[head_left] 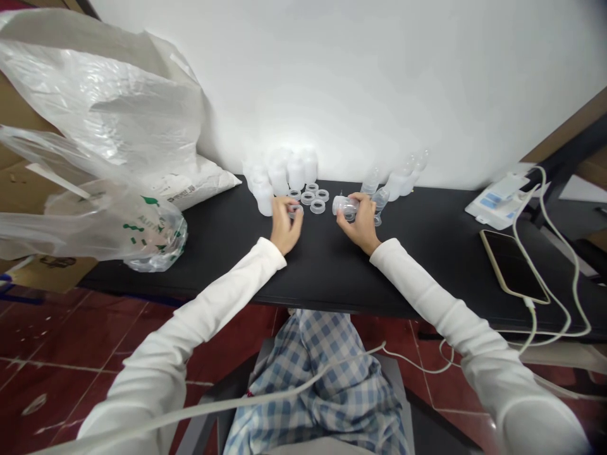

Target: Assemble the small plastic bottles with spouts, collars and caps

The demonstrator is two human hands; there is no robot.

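a white cable (227, 404) slants across the lap, nearest of all. beyond it, over the black table (313, 272), the right hand (363, 222) is curled round a clear bottle (345, 205), tilted sideways with its wide end left; a loose grip could let it roll. the left hand (285, 227) is almost closed, fingertips pinching a clear ring (294, 213); whether it is lifted i cannot tell. a careless reach could scatter the loose rings (308, 202) just right of it, or topple the white bottles (296, 172) crowded far left. at right, a snagged cord might drag the phone (515, 265) off the table.
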